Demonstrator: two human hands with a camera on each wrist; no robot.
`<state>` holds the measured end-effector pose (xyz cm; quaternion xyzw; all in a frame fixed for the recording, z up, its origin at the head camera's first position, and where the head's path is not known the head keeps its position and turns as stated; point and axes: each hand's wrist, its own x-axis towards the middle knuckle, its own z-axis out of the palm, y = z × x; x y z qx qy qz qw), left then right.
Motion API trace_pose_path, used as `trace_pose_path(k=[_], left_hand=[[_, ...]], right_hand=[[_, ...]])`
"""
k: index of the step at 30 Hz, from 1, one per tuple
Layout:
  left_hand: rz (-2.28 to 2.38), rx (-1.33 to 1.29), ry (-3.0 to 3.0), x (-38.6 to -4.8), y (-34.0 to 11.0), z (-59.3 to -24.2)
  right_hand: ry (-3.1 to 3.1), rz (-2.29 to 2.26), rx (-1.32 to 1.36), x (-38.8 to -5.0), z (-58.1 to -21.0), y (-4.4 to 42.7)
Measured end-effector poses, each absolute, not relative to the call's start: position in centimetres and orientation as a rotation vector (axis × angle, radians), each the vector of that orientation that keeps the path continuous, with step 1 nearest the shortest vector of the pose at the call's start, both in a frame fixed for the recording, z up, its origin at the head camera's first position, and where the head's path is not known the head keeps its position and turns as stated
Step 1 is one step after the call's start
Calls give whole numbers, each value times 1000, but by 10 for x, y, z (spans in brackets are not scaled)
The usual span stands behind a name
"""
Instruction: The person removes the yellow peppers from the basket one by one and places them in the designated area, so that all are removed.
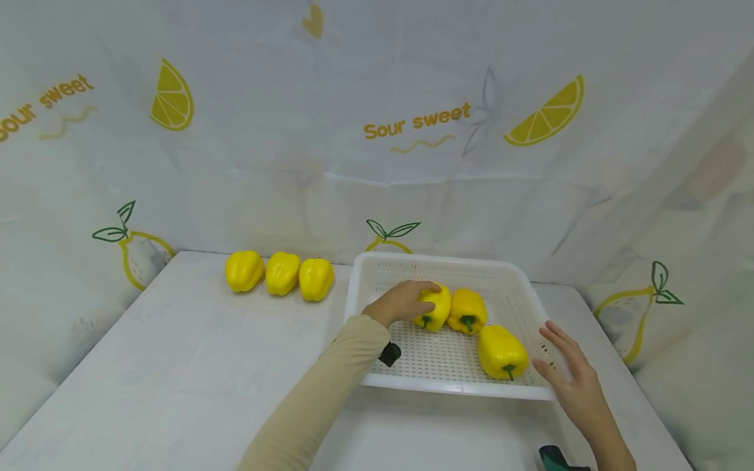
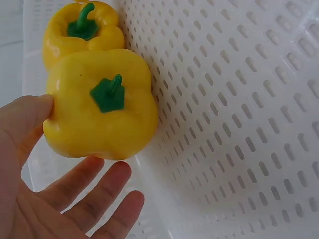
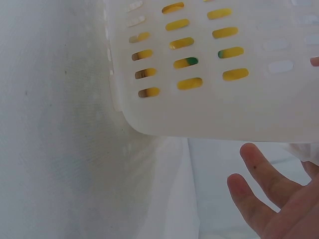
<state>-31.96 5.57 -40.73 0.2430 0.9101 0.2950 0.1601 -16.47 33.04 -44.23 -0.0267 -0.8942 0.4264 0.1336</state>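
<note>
Right of the basket (image 1: 459, 387), the right hand (image 1: 580, 386), fingers spread, grips nothing. At the basket's front right lies one pepper (image 1: 502, 353); deeper inside, the left hand (image 1: 403, 302) grips a second pepper (image 1: 436, 313) beside a third pepper (image 1: 467, 310). Left of the basket: three more peppers (image 1: 283, 273).

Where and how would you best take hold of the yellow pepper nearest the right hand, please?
I'd likely grip the yellow pepper across its broad sides from above: basket walls surround it, nothing covers its top, and the slim stem points toward the near rim.
</note>
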Motion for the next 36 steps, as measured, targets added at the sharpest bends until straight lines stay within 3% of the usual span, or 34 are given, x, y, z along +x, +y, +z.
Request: trace_pose_path(k=[27, 36], left_hand=[[687, 524, 2757, -318, 54, -407], [722, 643, 2720, -320, 54, -407]], right_hand=[[-2603, 1226, -93, -166, -443, 331], [-2622, 1191, -117, -165, -443, 331]])
